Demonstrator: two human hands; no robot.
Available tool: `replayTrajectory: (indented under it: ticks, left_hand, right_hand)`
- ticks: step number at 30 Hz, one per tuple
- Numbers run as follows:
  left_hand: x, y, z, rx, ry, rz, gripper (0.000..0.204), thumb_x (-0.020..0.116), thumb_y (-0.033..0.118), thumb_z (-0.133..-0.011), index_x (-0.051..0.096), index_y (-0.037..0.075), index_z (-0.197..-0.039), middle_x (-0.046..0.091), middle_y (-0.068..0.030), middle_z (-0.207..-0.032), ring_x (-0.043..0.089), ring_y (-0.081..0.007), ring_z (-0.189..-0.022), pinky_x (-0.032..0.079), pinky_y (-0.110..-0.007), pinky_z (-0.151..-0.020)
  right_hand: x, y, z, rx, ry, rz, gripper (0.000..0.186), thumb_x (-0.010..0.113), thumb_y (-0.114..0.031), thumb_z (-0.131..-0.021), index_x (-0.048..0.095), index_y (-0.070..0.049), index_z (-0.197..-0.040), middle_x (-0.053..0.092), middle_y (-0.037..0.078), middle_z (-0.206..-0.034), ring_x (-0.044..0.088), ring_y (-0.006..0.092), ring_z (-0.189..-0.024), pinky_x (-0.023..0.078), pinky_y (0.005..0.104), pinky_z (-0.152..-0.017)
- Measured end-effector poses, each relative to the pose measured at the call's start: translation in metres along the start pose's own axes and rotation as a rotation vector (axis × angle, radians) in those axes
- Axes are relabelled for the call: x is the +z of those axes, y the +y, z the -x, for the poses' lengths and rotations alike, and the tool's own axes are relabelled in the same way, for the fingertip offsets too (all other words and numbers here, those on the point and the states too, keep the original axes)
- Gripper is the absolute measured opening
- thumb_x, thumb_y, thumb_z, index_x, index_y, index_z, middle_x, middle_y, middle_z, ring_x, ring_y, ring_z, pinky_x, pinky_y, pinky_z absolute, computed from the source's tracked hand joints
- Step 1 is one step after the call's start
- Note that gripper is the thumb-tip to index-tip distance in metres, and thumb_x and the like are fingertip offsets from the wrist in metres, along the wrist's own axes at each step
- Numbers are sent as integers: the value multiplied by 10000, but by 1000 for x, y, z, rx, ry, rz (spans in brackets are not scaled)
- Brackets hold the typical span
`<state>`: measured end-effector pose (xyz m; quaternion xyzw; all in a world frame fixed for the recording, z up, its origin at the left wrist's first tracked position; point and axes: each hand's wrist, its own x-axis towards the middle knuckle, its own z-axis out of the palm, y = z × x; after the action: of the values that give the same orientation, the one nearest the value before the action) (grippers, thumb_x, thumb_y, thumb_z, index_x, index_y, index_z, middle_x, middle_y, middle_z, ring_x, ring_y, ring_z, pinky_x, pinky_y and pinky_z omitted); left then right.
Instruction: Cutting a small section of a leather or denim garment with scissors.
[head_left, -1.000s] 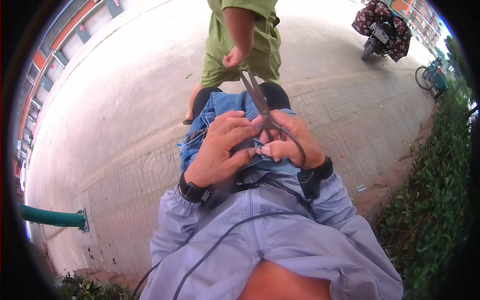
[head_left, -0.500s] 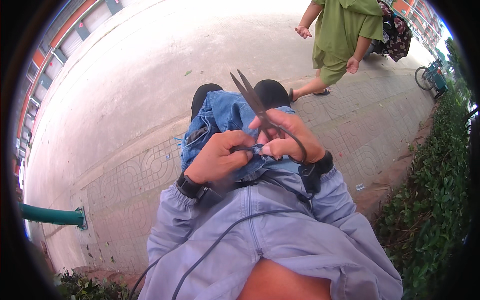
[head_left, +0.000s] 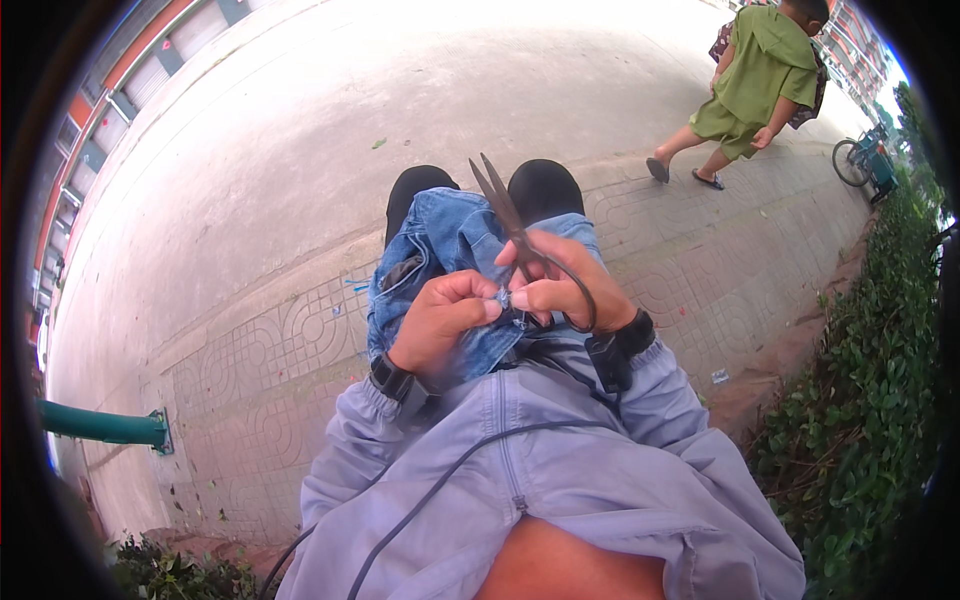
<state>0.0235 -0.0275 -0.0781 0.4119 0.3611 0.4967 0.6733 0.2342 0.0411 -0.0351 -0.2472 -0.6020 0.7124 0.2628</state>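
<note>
Across my lap lies a blue denim garment (head_left: 440, 225), bunched up over my knees. My left hand (head_left: 440, 315) is closed, pinching a small frayed bit of the denim (head_left: 504, 298) between thumb and fingers. Right beside it, my right hand (head_left: 565, 285) has its thumb and fingertip at the same frayed edge. Hooked in that right hand is a pair of dark scissors (head_left: 508, 210), its handle loop around the hand. The blades point up and away from me, slightly parted. Under the hands, part of the denim is hidden.
A person in green (head_left: 755, 80) walks on the paving at the far right. Behind them stands a bicycle (head_left: 855, 160). A leafy hedge (head_left: 850, 440) runs along my right side. A green metal pipe (head_left: 105, 425) is at the left. A black cable (head_left: 440, 480) crosses my jacket.
Both hands have drawn slightly closer at the frayed denim, and the scissors have shifted a little with my right hand. The person in green has walked farther off to the right.
</note>
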Motion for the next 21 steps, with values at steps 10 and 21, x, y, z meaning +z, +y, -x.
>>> replayTrajectory:
  ticks: [10,21]
  left_hand:
    - [14,4,2,42,119,61,73,667,34,-885,668,34,-957,655,36,-889,563,-29,-788,447,-192,-752]
    - [30,9,3,230,284,-120,113,690,-22,-852,678,18,-958,656,24,-874,558,-25,-772,440,-181,-714]
  right_hand:
    - [8,-25,54,-79,149,830,418,760,-150,-790,573,-35,-1145,550,96,-766,549,218,-659,454,330,-614]
    - [-4,-15,72,-324,234,1169,462,759,-60,-728,592,-46,-1159,618,134,-865,648,326,-753,495,393,-631]
